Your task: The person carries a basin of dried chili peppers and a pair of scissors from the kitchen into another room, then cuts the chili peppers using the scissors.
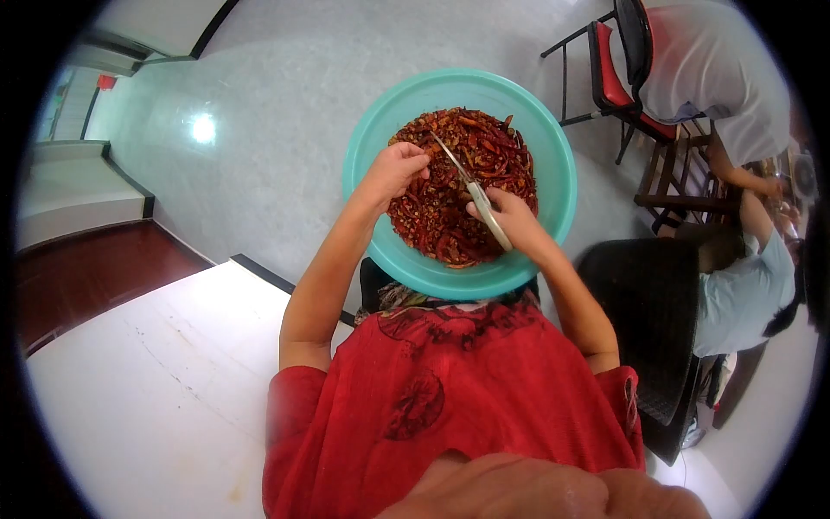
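Observation:
A round turquoise basin (553, 147) sits in front of my body. It holds a heap of dried red chilies (458, 221), some whole and some cut into small pieces. My right hand (510, 218) is wrapped round the light-coloured handles of a pair of scissors (475, 187). The metal blades point up and to the left above the chilies. My left hand (399, 173) is over the left part of the heap, near the blades, with thumb and fingers pinched together. Whatever is between those fingertips is too small to make out.
At the upper right stands a folding chair (608, 73) with a red seat. Two people sit at the right, one in a pale blue sleeve (743, 298). A black chair back (644, 320) is by my right elbow. A white surface (164, 381) lies at my left.

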The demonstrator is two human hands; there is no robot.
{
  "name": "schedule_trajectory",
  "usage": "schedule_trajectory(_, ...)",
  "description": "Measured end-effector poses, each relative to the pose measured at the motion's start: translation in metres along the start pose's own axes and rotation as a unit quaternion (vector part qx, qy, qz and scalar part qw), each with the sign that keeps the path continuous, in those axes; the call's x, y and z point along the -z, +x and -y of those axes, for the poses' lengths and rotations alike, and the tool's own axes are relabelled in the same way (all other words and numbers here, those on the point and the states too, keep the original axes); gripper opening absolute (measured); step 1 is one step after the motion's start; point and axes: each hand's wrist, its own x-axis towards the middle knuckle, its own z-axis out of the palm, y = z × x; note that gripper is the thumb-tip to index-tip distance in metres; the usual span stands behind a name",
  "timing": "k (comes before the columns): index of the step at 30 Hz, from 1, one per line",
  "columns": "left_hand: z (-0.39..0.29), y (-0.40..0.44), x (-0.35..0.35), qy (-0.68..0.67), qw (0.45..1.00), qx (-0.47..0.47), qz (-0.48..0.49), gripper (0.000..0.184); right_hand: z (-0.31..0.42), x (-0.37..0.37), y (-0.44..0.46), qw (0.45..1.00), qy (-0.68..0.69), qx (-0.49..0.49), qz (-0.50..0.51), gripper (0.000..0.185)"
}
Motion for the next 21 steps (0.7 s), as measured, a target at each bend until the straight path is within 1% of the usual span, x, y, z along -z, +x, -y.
schedule_trajectory(2, -0.002, -0.002, -0.001, 0.002, 1.000, 0.001, -0.005, 0.021, -0.003, -0.003, 0.000, 1.000, -0.001, 0.011, -0.019, 0.065)
schedule_trajectory(5, -0.003, -0.004, -0.003, 0.007, 1.000, -0.003, -0.009, 0.021, 0.000, -0.002, -0.001, 0.999, -0.022, 0.017, -0.020, 0.070)
schedule_trajectory(7, -0.004, -0.004, -0.005, 0.010, 1.000, -0.009, -0.008, 0.021, 0.004, -0.002, -0.002, 0.999, -0.031, 0.017, -0.022, 0.070)
schedule_trajectory(9, -0.004, -0.002, -0.007, 0.055, 0.998, -0.014, 0.005, 0.020, 0.007, -0.001, -0.003, 0.999, -0.039, 0.017, -0.024, 0.070)
schedule_trajectory(12, 0.001, 0.000, -0.006, 0.038, 0.999, -0.030, 0.019, 0.020, 0.008, 0.001, -0.003, 0.999, -0.046, 0.001, -0.011, 0.068)
schedule_trajectory(14, 0.002, 0.001, -0.005, 0.038, 0.999, -0.025, 0.019, 0.020, 0.008, 0.003, -0.002, 1.000, -0.017, -0.013, 0.018, 0.068)
schedule_trajectory(18, 0.002, 0.000, -0.005, 0.045, 0.998, -0.031, 0.002, 0.020, 0.009, 0.003, -0.003, 0.999, -0.030, -0.014, 0.012, 0.067)
schedule_trajectory(20, 0.002, 0.000, -0.005, 0.039, 0.999, -0.033, 0.000, 0.020, 0.006, 0.000, -0.004, 1.000, -0.014, 0.006, -0.018, 0.068)
schedule_trajectory(21, 0.002, 0.000, -0.005, 0.033, 0.999, -0.035, -0.001, 0.019, 0.005, -0.001, -0.003, 1.000, -0.014, 0.006, -0.018, 0.068)
